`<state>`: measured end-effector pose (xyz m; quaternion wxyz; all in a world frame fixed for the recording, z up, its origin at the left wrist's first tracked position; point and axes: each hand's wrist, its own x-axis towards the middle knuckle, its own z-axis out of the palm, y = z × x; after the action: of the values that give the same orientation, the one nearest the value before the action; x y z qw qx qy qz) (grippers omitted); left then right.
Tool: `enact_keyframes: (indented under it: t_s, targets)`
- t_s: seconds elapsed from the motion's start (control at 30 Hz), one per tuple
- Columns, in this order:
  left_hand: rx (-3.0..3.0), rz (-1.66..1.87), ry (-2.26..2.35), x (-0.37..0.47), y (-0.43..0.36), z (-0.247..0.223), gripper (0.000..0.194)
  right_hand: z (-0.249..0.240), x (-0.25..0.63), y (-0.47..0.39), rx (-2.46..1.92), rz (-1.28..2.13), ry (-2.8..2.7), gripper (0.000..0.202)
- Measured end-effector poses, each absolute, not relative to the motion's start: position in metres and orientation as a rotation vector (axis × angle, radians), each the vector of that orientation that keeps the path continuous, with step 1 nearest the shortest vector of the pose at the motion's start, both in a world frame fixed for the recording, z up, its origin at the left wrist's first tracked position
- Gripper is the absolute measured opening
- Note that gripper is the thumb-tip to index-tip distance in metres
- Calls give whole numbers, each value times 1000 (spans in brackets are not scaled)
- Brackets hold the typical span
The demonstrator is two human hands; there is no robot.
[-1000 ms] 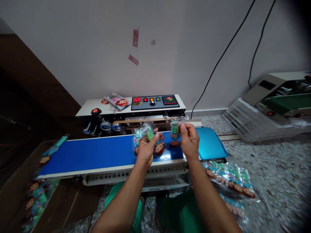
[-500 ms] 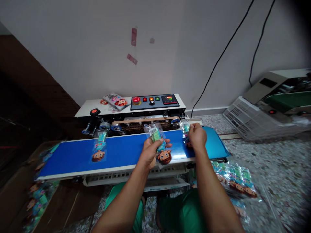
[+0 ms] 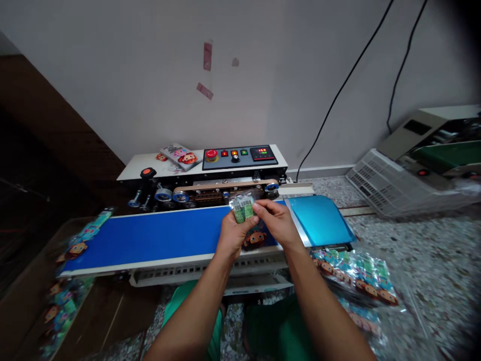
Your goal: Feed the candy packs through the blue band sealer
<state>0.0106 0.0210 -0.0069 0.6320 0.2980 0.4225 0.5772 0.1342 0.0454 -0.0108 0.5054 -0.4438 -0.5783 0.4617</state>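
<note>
Over the middle of the blue conveyor belt (image 3: 169,235), both of my hands meet at a clear plastic packet (image 3: 244,204) with a barcode, green printing and a cartoon character's head at its lower end. My left hand (image 3: 231,234) grips it from the left, thumb across its front. The fingertips of my right hand (image 3: 278,223) pinch its right side. Two green strips show side by side, so there may be two packets overlapping; I cannot tell. Another packet (image 3: 88,233) hangs at the belt's left end. Behind the belt stands a band sealing machine (image 3: 150,168).
A control panel (image 3: 240,158) with lit red digits tops the machine. At left, an open cardboard box (image 3: 101,311) holds several packets. A pile of packets (image 3: 364,276) lies at lower right. Further right, a white crate (image 3: 379,185) stands beside a second machine (image 3: 436,130).
My right hand has come left from the belt's right end to the packet in my left hand, and its packet no longer shows there. The packet on the belt has travelled to the left end.
</note>
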Motion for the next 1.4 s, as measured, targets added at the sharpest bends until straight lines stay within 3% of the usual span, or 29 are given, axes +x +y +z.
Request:
enact_keyframes:
  t_s: [0.23, 0.6, 0.87, 1.1, 1.23, 1.4]
  targets:
    - [701, 1273, 973, 6, 17, 1, 37, -2, 150, 49, -1014, 715, -1077, 27]
    - [715, 1257, 963, 7, 17, 1, 36, -36, 225, 80, -1902, 176, -1421, 37]
    - [712, 1221, 985, 11, 16, 3, 39, -32, 185, 92, -1704, 223, -1541, 39]
    - [888, 1395, 1013, 14, 17, 3, 38, -8, 137, 45, -993, 1032, -1595, 28]
    - [963, 1441, 976, 10, 14, 6, 44, 1, 129, 34, -982, 966, -1525, 23]
    - [922, 1489, 910, 0, 14, 9, 51, -11, 186, 51, -1311, 824, -1254, 32]
